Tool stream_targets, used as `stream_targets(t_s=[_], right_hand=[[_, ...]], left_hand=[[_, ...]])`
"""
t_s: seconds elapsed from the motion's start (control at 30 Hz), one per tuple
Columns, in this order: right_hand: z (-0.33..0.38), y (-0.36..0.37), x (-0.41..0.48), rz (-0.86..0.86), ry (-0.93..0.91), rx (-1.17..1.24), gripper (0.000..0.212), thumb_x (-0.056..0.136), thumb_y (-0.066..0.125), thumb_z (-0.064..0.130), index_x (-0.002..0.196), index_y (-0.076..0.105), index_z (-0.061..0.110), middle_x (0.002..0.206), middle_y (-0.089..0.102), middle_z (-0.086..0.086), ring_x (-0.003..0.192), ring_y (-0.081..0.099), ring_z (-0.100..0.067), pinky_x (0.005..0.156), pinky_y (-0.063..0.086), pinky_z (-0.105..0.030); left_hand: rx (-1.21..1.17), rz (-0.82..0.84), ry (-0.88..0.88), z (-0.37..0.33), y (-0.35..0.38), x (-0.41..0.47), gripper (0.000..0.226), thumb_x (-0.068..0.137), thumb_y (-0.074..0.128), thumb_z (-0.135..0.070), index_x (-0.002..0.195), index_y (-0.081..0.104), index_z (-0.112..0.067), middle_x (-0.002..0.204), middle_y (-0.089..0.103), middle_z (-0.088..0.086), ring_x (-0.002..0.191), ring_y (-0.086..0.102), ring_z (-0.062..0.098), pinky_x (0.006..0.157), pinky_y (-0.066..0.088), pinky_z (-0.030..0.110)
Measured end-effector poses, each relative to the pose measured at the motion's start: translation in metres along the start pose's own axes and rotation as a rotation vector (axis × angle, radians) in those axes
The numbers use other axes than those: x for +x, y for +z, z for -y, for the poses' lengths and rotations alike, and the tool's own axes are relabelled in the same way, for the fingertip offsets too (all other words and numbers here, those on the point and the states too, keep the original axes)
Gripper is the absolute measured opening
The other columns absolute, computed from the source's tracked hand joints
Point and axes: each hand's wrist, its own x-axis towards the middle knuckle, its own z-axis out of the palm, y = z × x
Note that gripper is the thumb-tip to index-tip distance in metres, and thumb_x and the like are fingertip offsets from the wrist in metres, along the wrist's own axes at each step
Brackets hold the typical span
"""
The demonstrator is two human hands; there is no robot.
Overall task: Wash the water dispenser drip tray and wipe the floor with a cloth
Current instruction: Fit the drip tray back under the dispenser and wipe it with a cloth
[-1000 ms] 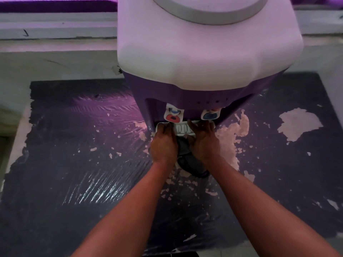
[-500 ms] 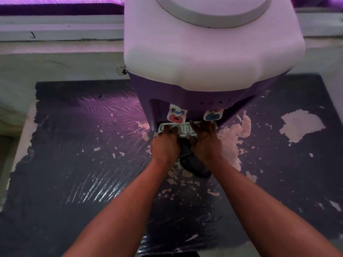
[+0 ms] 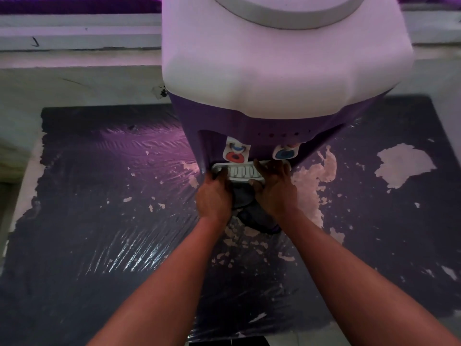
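Dark painted floor [image 3: 104,245], glossy with wet streaks and flaked to pale patches, lies below a pale wall at 12 o'clock. Water dispenser [image 3: 274,71], white top over a purple body, stands at 12 o'clock on the floor; red tap label [image 3: 235,153] and blue tap label [image 3: 284,153] on its recessed front. Drip tray [image 3: 238,173], white and slotted, sits in the recess directly under the taps. Left hand [image 3: 214,198]: fingers curled onto the tray's 9 o'clock end, gripping it. Right hand [image 3: 275,189]: fingers spread over the tray's 3 o'clock end, thumb hooked under its front edge. Dark cloth [image 3: 252,213], bunched on the floor between the wrists, at 6 o'clock from the tray.
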Motion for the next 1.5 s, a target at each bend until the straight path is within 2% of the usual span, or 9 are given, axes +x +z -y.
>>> stream_targets(t_s=[0.13, 0.33, 0.67, 0.87, 0.97, 1.17, 1.3, 1.4, 1.5], right_hand=[[0.003, 0.002, 0.000, -0.006, -0.008, -0.009, 0.057, 0.093, 0.057, 0.043, 0.147, 0.042, 0.035, 0.156, 0.028, -0.005, 0.144, 0.017, -0.033, 0.098, 0.049, -0.053], [0.003, -0.001, 0.001, -0.007, 0.006, -0.011, 0.057, 0.093, 0.058, 0.044, 0.147, 0.042, 0.037, 0.157, 0.028, -0.004, 0.146, 0.016, -0.031, 0.100, 0.047, -0.051], [0.002, -0.002, 0.001, 0.003, 0.013, -0.001, 0.057, 0.093, 0.058, 0.045, 0.147, 0.041, 0.039, 0.158, 0.025, -0.003, 0.146, 0.016, -0.030, 0.103, 0.045, -0.050], [0.001, 0.003, 0.001, -0.005, 0.012, -0.042, 0.057, 0.094, 0.057, 0.045, 0.147, 0.040, 0.039, 0.155, 0.028, -0.005, 0.144, 0.022, -0.030, 0.099, 0.048, -0.049], [0.003, 0.005, 0.001, -0.020, -0.012, -0.060, 0.059, 0.093, 0.058, 0.042, 0.149, 0.039, 0.034, 0.151, 0.035, -0.008, 0.140, 0.029, -0.032, 0.100, 0.047, -0.049], [0.011, 0.001, -0.022, -0.100, -0.027, 0.003, 0.061, 0.092, 0.056, 0.036, 0.150, 0.038, 0.025, 0.156, 0.028, -0.018, 0.143, 0.024, -0.042, 0.110, 0.036, -0.051], [0.017, -0.016, -0.047, 0.014, -0.049, 0.067, 0.058, 0.090, 0.053, 0.020, 0.147, 0.044, 0.020, 0.155, 0.034, -0.015, 0.144, 0.027, -0.035, 0.116, 0.033, -0.045], [0.030, -0.034, -0.069, 0.142, -0.112, 0.079, 0.067, 0.081, 0.050, 0.030, 0.147, 0.042, 0.023, 0.153, 0.037, -0.012, 0.143, 0.031, -0.033, 0.114, 0.033, -0.040], [0.049, -0.054, -0.088, 0.200, -0.124, 0.137, 0.059, 0.076, 0.057, 0.036, 0.134, 0.052, 0.022, 0.133, 0.057, -0.010, 0.125, 0.051, -0.031, 0.101, 0.046, -0.040]], left_hand=[[0.101, 0.095, 0.090, 0.005, 0.000, -0.003, 0.049, 0.093, 0.051, -0.018, 0.141, 0.047, -0.020, 0.136, 0.052, 0.020, 0.087, 0.065, 0.043, 0.068, 0.053, 0.048], [0.130, 0.069, 0.130, 0.002, -0.008, 0.003, 0.030, 0.094, 0.048, -0.015, 0.122, 0.057, -0.010, 0.109, 0.066, 0.020, 0.081, 0.066, 0.044, 0.061, 0.049, 0.046], [-0.103, -0.085, -0.068, 0.000, 0.007, -0.021, 0.040, 0.096, 0.042, -0.007, 0.135, 0.048, -0.007, 0.117, 0.063, 0.021, 0.098, 0.061, 0.042, 0.077, 0.050, 0.049], [-0.183, -0.150, -0.110, -0.001, -0.001, -0.014, 0.035, 0.097, 0.044, -0.012, 0.129, 0.059, -0.014, 0.101, 0.069, 0.020, 0.083, 0.065, 0.040, 0.065, 0.051, 0.044], [-0.193, -0.111, -0.224, -0.003, -0.007, -0.016, 0.033, 0.097, 0.044, -0.014, 0.127, 0.058, -0.017, 0.097, 0.070, 0.019, 0.084, 0.065, 0.039, 0.065, 0.050, 0.043], [-0.484, -0.054, -0.442, 0.000, -0.021, -0.026, 0.025, 0.090, 0.058, -0.015, 0.114, 0.063, -0.017, 0.106, 0.070, 0.010, 0.098, 0.063, 0.030, 0.077, 0.045, 0.033], [-0.743, 0.034, -0.398, -0.007, -0.037, -0.033, 0.021, 0.090, 0.063, -0.012, 0.106, 0.066, -0.025, 0.100, 0.069, 0.002, 0.093, 0.065, 0.022, 0.082, 0.056, 0.034], [-0.896, 0.122, -0.321, -0.024, -0.063, -0.045, 0.024, 0.093, 0.059, -0.001, 0.112, 0.065, -0.015, 0.096, 0.066, 0.001, 0.082, 0.063, 0.012, 0.064, 0.051, 0.009], [-0.901, 0.169, -0.245, -0.038, -0.091, -0.059, 0.030, 0.092, 0.055, 0.007, 0.118, 0.062, -0.005, 0.103, 0.064, 0.006, 0.092, 0.060, 0.017, 0.070, 0.048, 0.007]])
